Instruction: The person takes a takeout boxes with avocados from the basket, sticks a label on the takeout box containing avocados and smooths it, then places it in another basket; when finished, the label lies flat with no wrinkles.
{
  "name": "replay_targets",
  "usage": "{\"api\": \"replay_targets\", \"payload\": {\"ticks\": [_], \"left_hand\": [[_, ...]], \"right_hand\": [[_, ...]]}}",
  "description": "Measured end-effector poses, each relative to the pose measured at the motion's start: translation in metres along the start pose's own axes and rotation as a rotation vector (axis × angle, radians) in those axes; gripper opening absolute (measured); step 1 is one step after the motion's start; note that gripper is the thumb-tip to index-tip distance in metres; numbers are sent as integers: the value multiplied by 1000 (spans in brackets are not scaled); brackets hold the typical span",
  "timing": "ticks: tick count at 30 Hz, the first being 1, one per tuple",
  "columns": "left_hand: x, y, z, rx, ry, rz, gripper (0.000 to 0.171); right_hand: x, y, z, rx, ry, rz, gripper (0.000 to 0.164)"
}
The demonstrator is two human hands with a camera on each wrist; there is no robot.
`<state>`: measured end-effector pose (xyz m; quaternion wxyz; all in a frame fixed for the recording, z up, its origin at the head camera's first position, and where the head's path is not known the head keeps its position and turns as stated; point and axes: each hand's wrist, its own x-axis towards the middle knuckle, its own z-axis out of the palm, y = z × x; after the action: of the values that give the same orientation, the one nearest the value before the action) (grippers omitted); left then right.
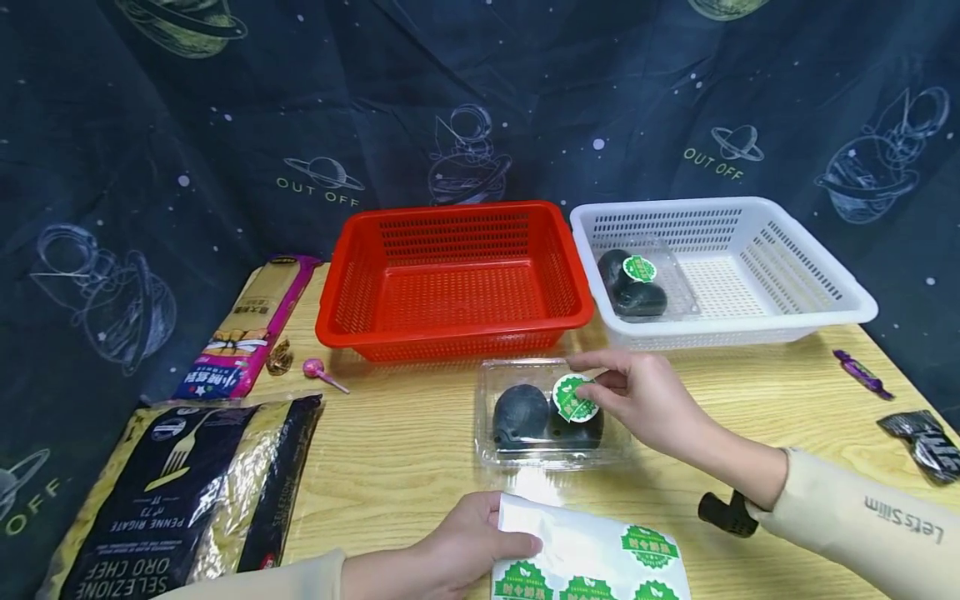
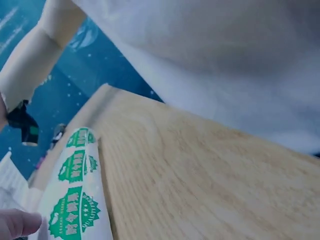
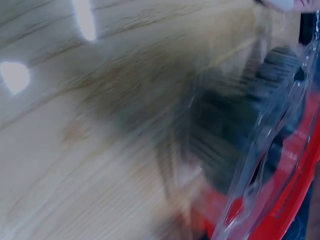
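In the head view my left hand (image 1: 472,546) grips a white sheet of green round stickers (image 1: 577,533), thumb on top. The left wrist view shows the thumb (image 2: 20,223) beside the curved sticker sheet (image 2: 75,200). My right hand (image 1: 652,400) is over a clear plastic box (image 1: 495,457) that holds two dark, rounded items (image 1: 520,411). Its thumb and fingers pinch a green-and-white round sticker (image 1: 572,398) at the box lid; whether the sticker is stuck down, I cannot tell. The right wrist view of the box (image 3: 260,165) is blurred.
Behind the box stand a red basket (image 1: 450,337) and a white basket (image 1: 750,329); the white one holds a similar stickered box (image 1: 678,283). Left lie a pasta bag (image 1: 202,475), a purple-edged packet (image 1: 255,325) and a lollipop (image 1: 313,367). Wrapped sweets (image 1: 862,373) lie right.
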<state>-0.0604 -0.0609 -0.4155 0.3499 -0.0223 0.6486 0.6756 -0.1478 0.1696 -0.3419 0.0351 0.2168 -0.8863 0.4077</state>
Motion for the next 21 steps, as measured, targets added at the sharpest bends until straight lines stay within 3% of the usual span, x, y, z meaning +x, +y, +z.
{"api": "replay_targets", "payload": {"ticks": [4,11,18,21], "left_hand": [[-3,6,-3,-7,60,-20,29],[-7,9,-12,72,107,-75,13],[-9,14,-21,106,46,-155,12],[-9,24,-32,159,15,-139,22]], "right_hand": [[7,-2,5,-12,-1,52,25],[18,-4,8,122,-67,199,14],[27,-2,12,160,-130,233,10],[29,-1,13,175,-146,232,10]]}}
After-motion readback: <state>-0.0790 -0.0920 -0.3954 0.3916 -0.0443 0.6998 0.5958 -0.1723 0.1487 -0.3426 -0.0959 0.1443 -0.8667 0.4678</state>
